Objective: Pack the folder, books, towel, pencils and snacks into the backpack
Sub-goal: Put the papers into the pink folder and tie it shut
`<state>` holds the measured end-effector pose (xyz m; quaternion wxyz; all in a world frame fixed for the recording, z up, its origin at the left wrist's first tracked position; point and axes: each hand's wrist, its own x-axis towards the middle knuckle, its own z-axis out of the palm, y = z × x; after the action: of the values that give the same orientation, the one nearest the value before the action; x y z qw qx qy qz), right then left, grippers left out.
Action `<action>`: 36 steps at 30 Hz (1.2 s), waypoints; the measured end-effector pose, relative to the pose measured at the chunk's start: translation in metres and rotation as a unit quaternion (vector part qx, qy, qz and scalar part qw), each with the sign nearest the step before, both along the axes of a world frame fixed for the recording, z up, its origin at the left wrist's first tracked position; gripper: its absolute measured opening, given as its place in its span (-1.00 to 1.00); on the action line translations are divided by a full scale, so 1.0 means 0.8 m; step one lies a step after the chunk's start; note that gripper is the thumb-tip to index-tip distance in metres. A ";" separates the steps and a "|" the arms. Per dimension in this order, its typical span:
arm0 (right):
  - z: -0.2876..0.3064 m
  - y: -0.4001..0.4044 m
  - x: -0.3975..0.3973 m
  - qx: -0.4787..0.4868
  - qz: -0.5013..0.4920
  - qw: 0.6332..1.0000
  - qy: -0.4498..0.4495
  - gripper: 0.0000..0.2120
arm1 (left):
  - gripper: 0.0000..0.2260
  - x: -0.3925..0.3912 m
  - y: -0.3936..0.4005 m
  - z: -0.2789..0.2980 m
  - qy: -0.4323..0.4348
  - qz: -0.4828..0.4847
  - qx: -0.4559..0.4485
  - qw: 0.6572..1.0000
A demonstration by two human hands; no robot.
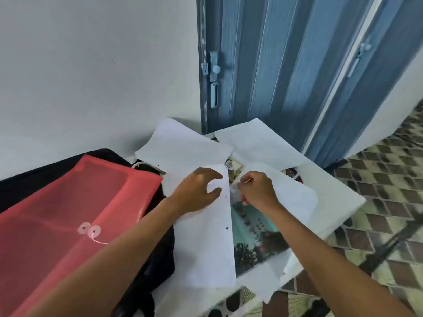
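- Left hand (198, 191) presses the near white punched paper sheet (206, 236); right hand (256, 191) pinches another loose sheet's (290, 193) edge.
- Risk: sheets could crease or slide, missing the translucent red plastic folder (75, 213) lying left on the black fabric backpack (158, 259).

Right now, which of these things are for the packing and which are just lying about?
For the packing: translucent red plastic folder; black fabric backpack; loose white paper sheets under the left hand; teal-covered book.
Lying about: blue folding door; patterned floor tiles.

light: soft, even, bright | shadows: faint | focus: slightly blurred | edges: wide-angle bending
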<state>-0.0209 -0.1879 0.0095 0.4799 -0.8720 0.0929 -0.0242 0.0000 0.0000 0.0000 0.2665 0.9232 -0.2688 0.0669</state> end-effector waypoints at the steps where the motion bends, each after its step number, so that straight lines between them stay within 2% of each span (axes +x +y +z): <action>1: 0.000 -0.003 0.001 0.032 0.025 0.998 0.041 -0.88 | -0.68 0.003 -0.006 -0.003 0.003 0.012 -0.008 1.000; 5: -0.001 0.005 0.008 0.131 0.113 0.972 0.157 -0.78 | -0.74 0.006 -0.022 0.004 0.001 0.084 -0.038 0.996; 9: -0.012 0.012 0.025 0.182 0.167 0.949 0.197 -0.94 | -0.74 0.002 -0.033 0.014 -0.006 0.169 -0.085 0.982; 12: -0.016 0.012 0.035 0.170 0.171 0.954 0.180 -0.92 | -0.73 -0.004 -0.026 0.017 0.004 0.230 -0.114 0.967; 15: 0.000 -0.002 0.045 0.158 0.180 0.963 0.122 -0.87 | -0.70 -0.006 -0.009 0.024 0.006 0.296 -0.139 0.945; 19: 0.031 -0.040 0.070 0.178 0.137 0.973 0.060 -0.88 | -0.58 0.005 0.007 0.027 0.054 0.334 -0.157 0.928; 23: 0.052 -0.088 0.093 0.257 0.105 0.959 0.065 -0.90 | -0.40 0.023 -0.004 0.035 0.117 0.347 -0.235 0.900; 25: 0.055 -0.105 0.101 0.283 0.104 0.950 0.083 -0.87 | -0.31 0.024 -0.011 0.042 0.190 0.358 -0.310 0.860; 26: 0.053 -0.111 0.105 0.295 0.101 0.946 0.088 -0.85 | -0.33 0.026 -0.012 0.047 0.244 0.346 -0.356 0.833; 28: 0.045 -0.126 0.107 0.310 0.085 0.943 0.090 -0.84 | -0.54 0.032 -0.014 0.054 0.368 0.251 -0.439 0.780; 29: 0.040 -0.130 0.106 0.309 0.081 0.943 0.092 -0.84 | -0.65 0.032 -0.014 0.056 0.405 0.203 -0.457 0.766; 31: 0.035 -0.143 0.101 0.298 0.068 0.948 0.086 -0.89 | -0.74 0.040 -0.023 0.055 0.422 0.156 -0.450 0.771; 33: 0.033 -0.159 0.100 0.254 0.019 0.965 0.069 -0.89 | -0.76 0.050 -0.032 0.049 0.396 0.161 -0.436 0.792; 35: 0.028 -0.180 0.101 0.156 -0.011 0.986 0.066 -0.83 | -0.78 0.059 -0.032 0.041 0.377 0.183 -0.429 0.800; 36: 0.026 -0.191 0.099 0.095 0.004 0.992 0.080 -0.83 | -0.76 0.065 -0.028 0.037 0.378 0.190 -0.427 0.799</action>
<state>0.0584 -0.3405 0.0304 0.5515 -0.8220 0.1298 0.0567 0.0522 -0.0226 0.0294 0.6959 0.7005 0.0901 -0.1298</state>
